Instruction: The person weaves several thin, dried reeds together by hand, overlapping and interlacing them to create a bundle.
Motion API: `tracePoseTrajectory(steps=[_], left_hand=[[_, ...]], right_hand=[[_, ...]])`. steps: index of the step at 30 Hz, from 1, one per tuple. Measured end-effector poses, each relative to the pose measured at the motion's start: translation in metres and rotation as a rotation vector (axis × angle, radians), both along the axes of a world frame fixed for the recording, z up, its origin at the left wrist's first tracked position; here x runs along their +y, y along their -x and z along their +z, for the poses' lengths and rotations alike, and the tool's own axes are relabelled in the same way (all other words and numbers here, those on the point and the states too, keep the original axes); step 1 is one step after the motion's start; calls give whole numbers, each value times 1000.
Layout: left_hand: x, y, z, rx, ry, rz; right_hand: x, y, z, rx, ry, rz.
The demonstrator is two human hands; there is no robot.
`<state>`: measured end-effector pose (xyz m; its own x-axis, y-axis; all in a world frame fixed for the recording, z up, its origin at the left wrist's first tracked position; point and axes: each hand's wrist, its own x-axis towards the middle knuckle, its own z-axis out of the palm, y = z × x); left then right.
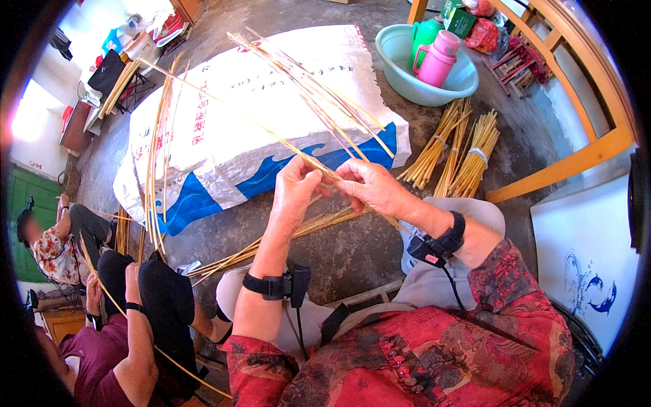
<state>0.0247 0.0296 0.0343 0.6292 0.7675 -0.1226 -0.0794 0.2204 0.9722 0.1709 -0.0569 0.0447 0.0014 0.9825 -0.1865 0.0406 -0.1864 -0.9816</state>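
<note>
My left hand (298, 186) and my right hand (369, 186) meet over my lap, each with fingertips pinched round long straw stalks (251, 121). The thin end reaches far to the upper left, over a white sack sheet (339, 57) with a blue wave print. The other end slants down below my right hand. How many stalks lie between my fingers is hidden. Loose stalks (319, 102) lie across the right part of the sheet, and more (156, 149) across its left. Another row of stalks (291, 230) rests on the floor just beyond my knees.
Tied straw bundles (478, 156) stand on the floor at right. Behind them a pale blue basin (393, 74) holds a green and a pink thermos (437, 60). A wooden frame (563, 163) bounds the right side. At left, a person (115, 353) handles a stalk; another person (57, 251) sits farther back.
</note>
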Motion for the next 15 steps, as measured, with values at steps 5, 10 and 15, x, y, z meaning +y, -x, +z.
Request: tracePoseTrajectory(steps=[5, 10, 15], left_hand=[[0, 1, 2, -95, 96, 12], [9, 8, 3, -332, 154, 28], [14, 9, 2, -348, 142, 81]], right_hand=[[4, -5, -3, 60, 17, -11], [2, -6, 3, 211, 77, 73], [1, -3, 4, 285, 122, 118]])
